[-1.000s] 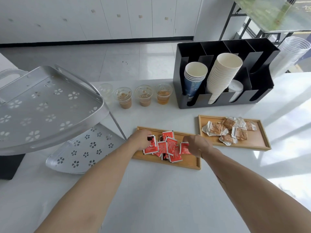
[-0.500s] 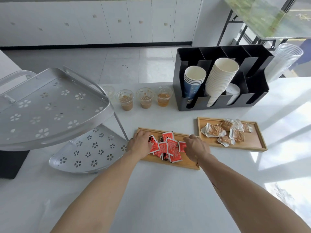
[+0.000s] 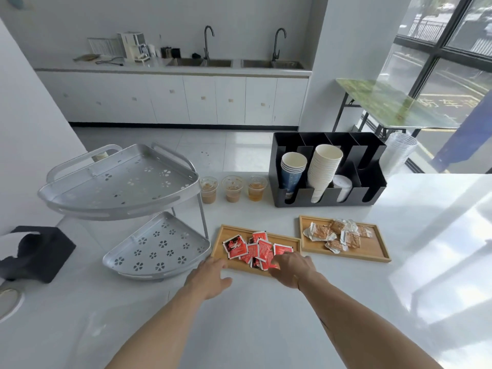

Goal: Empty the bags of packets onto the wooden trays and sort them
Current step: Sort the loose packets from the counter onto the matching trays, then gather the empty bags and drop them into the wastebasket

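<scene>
White kitchen surface (image 3: 253, 328). My left hand (image 3: 209, 275) rests open and empty at the near tray (image 3: 226, 233); my right hand (image 3: 291, 265), loosely spread, covers red packets (image 3: 253, 250) there. Brown packets (image 3: 335, 234) lie at two o'clock. Sorting seems nearly finished; next, tidy the red heap.

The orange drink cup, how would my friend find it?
Find the big black cup holder at the back of the white table. Three small clear cups stand just left of it. The orange drink cup is nearest the holder; the other two hold milky brown drinks.
</scene>
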`<state>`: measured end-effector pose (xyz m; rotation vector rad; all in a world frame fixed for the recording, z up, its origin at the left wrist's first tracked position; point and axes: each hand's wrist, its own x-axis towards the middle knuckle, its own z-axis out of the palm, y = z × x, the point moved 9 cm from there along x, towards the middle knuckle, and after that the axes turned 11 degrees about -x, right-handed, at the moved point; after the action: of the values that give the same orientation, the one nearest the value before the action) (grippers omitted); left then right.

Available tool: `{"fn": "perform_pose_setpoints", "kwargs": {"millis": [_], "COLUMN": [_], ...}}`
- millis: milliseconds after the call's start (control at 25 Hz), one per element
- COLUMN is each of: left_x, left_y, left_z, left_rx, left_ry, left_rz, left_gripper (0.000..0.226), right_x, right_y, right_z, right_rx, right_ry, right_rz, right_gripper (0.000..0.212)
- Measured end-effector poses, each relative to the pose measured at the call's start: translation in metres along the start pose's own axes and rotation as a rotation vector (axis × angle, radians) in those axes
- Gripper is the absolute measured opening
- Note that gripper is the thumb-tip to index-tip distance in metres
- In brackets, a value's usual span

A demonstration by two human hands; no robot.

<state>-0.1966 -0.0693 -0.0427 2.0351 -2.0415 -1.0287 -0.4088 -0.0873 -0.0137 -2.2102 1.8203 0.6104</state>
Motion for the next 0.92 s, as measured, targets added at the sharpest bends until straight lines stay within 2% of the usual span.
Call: {"fn": "perform_pose_setpoints", "kwargs": {"millis": [200,400,600,920], "left_x": [-0.049,-0.113,-0.199,-0.314], "left_y": [-0.012,-0.042,-0.098,-0.193], "left_z": [0.008,0.025,0.020,0.016], "left_rx": [-0.046,-0.117,-0.156,-0.218], "left_ry": [0.030,0.000,0.121,0.171], "left_rz": [-0.079,-0.226,-0.416,-0.683], "left_gripper": [0.050,0.048,0.047,0.047], "right_x": [-0.038,-0.055,-0.062,-0.081], "right_y": [0.000,-0.024,-0.097,-0.222], "right_z": [0.007,0.026,0.044,0.050], "right_rx": [0.041,-0.029,-0.126,-0.270], "right_ry": [-0.013,-0.092,-0.167,-0.213], "right_rz": [-0.063,-0.178,-0.391,-0.634], "right_gripper": [0.040,0.043,0.042,0.041]}}
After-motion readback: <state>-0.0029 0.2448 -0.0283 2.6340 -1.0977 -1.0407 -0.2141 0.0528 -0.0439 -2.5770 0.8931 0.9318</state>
